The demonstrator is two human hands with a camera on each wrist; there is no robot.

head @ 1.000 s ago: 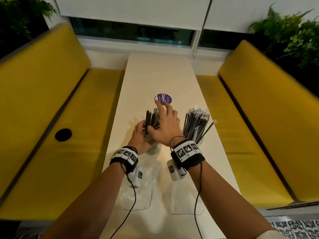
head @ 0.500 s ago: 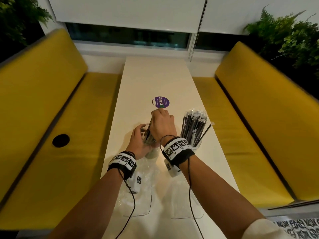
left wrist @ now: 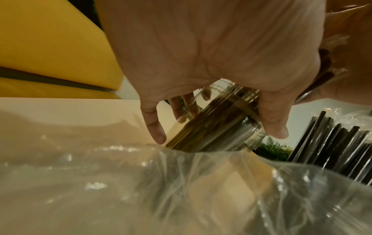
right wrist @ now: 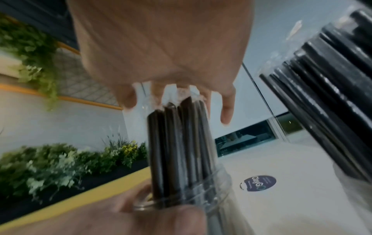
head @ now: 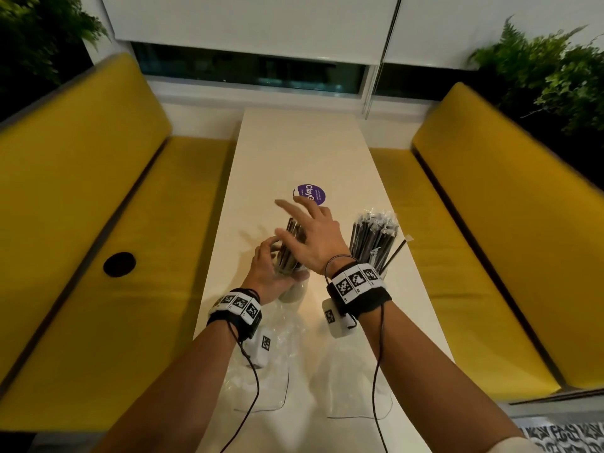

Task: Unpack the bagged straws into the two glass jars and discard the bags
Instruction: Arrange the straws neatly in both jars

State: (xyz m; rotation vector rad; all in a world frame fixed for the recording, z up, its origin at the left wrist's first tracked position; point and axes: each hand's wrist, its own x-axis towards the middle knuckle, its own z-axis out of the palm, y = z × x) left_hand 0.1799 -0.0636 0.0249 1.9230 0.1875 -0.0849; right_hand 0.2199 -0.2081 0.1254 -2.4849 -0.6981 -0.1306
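Observation:
A glass jar (left wrist: pixel 217 127) of black wrapped straws (head: pixel 292 246) stands mid-table, and my left hand (head: pixel 266 266) grips it around its side. Above the straw tops (right wrist: pixel 181 127) my right hand (head: pixel 307 233) hovers with fingers spread and straight, holding nothing. A second jar to the right holds a fuller bunch of black straws (head: pixel 374 237), with one straw leaning out to the right. Two flattened clear plastic bags (head: pixel 261 364) (head: pixel 356 384) lie on the table near me, under my wrists.
The long cream table (head: pixel 304 148) runs away from me, with a round purple sticker (head: pixel 310 195) just beyond the jars. Yellow benches (head: pixel 98 223) (head: pixel 490 223) flank both sides. Plants stand in the far corners.
My right hand, curled down on the straw tops half a second ago, has lifted and spread its fingers. The left hand stays on the jar.

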